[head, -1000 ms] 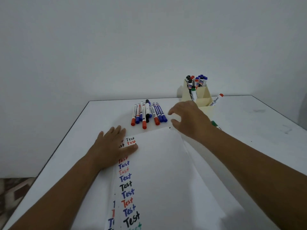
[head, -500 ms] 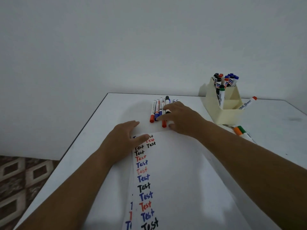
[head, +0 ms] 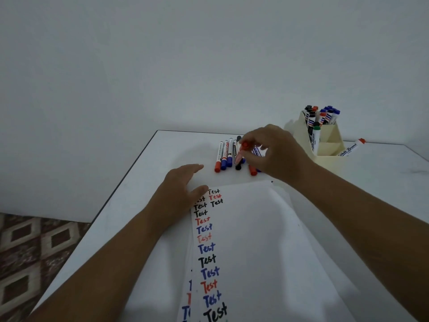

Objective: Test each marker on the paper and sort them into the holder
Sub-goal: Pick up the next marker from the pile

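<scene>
Head view: my right hand [head: 274,152] pinches a red-capped marker [head: 240,153], lifted clear of the far row on the desk [head: 139,194] for testing. My left hand [head: 181,191], fingers released, presses the paper [head: 255,240] flat. Holder [head: 325,145] far right.

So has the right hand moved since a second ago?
Yes. The right hand has gone from beside the holder leftward over the row of loose markers, lifting a red-capped marker.
</scene>
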Demonstrator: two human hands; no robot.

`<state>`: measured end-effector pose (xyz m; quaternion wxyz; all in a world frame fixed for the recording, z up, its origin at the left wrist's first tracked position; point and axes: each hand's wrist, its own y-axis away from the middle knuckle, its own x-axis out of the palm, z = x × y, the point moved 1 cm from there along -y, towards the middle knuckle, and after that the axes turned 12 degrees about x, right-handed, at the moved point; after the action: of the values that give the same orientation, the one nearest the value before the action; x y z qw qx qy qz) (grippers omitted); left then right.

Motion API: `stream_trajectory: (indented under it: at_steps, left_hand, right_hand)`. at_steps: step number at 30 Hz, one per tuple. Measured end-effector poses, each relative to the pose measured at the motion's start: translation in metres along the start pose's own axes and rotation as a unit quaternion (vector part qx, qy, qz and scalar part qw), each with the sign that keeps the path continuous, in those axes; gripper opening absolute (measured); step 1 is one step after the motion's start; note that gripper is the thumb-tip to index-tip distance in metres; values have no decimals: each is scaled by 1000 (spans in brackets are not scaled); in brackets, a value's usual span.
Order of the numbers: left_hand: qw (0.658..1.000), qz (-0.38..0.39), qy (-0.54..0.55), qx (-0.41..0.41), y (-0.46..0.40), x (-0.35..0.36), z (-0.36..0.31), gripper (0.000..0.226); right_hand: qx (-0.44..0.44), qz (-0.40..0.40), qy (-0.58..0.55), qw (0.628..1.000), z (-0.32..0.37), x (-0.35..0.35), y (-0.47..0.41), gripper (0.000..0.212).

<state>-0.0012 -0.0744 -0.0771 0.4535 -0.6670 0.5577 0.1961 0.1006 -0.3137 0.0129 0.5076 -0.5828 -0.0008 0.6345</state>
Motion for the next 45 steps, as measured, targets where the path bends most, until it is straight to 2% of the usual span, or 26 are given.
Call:
stream_trajectory:
  at_steps: [3,7,11,12,14,17,20,22,24,28,30,32,35,37,39,41,43,45]
  left_hand:
    - [1000,-17,18,8,3,-3,-5,62]
    - [997,-49,59,27,6,-6,-11,61]
    - [988,-124,84,26,7,-13,-17,17]
    - [985,-148,83,29,7,-15,-18,18]
    - [980,-178,84,30,9,-17,-20,24]
    - [979,-183,63,60,11,-16,-19,20]
    - [979,-170,-4,114,11,-11,-17,19]
    - [976,-177,-22,128,11,-9,-15,28]
    - [978,-183,24,99,11,-11,-16,39]
    - [983,-145,107,27,9,-11,-13,79]
    - [986,-120,110,42,8,-9,-12,84]
    - [988,-99,87,77,8,-8,-13,81]
    - [989,-78,43,116,10,-6,-17,63]
    - [989,-74,34,125,10,-4,-20,49]
    - [986,-74,3,147,9,-4,-21,34]
    - [986,-61,-15,157,9,-4,-22,26]
    - [988,-40,-20,146,9,-5,-25,32]
    - [987,-29,-46,149,8,-3,-28,40]
  right_hand:
    - [86,-25,-126,988,11,-10,12,11]
    - [168,-12,-260,951,23,-7,30,15]
    - [213,13,-348,913,26,5,43,21]
    - [221,20,-341,913,25,9,45,20]
    - [205,39,-252,945,21,14,47,15]
    - [79,60,-7,995,22,22,49,16]
    - [-29,51,142,988,33,34,49,32]
    - [-40,7,159,986,40,41,48,34]
    - [-24,-26,137,990,45,47,44,29]
    - [89,-11,-13,996,46,52,39,22]
    - [170,-2,-110,979,50,49,39,15]
    - [252,28,-251,934,54,45,40,18]
    - [324,66,-497,802,62,41,45,21]
    - [354,66,-559,747,65,41,48,20]
    - [375,62,-563,734,67,44,50,17]
    - [387,52,-534,750,68,47,52,13]
    - [397,45,-514,759,69,50,53,12]
    - [413,41,-519,747,68,53,54,12]
